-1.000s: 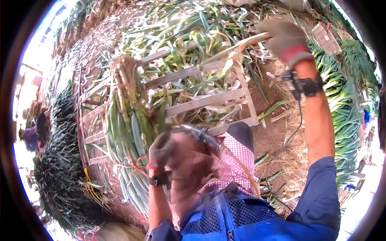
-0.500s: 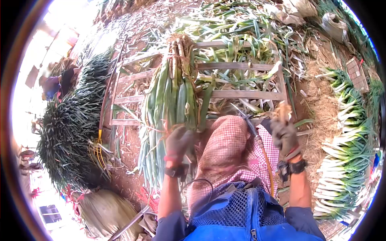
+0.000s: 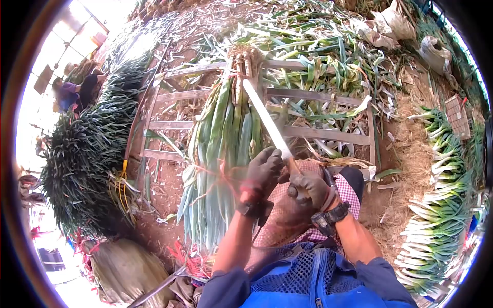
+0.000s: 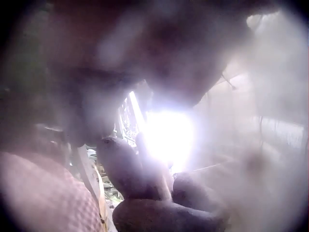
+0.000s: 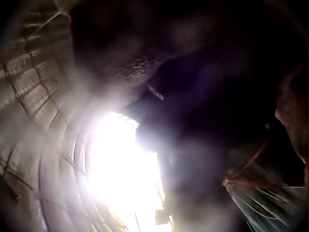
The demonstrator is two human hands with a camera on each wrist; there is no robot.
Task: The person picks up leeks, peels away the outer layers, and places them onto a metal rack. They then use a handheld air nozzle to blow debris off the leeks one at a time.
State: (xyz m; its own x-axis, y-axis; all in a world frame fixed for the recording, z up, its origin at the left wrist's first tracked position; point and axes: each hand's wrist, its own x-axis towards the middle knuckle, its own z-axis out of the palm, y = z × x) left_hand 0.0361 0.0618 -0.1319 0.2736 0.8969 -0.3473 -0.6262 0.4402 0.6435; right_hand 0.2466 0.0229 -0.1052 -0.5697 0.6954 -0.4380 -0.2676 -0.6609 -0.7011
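My right hand point(image 3: 309, 189), gloved, grips the brown handle of a knife point(image 3: 267, 122) whose long bright blade points up toward the root end of a leek bundle point(image 3: 223, 138). Strong glare washes over part of the left wrist view, where fingers curl round the brown handle point(image 4: 162, 186). My gloved left hand point(image 3: 264, 168) is curled beside the blade's base, with red string point(image 3: 222, 174) stretched toward it from the bundle. In the right wrist view the red string point(image 5: 251, 183) crosses green leaves. A wooden slatted rack point(image 3: 328, 134) supports the bundle, roots at the far end.
Dark green leeks point(image 3: 84, 159) are heaped at the left, with a filled sack point(image 3: 131, 272) below them. Leeks with white stems point(image 3: 431, 215) lie in a row at the right. Loose leaves point(image 3: 328, 46) cover the ground beyond the rack. A person sits far left.
My right hand swung down from the far right to my lap, and the knife now points forward. My left hand moved right, away from the bundle, and the two hands are close together.
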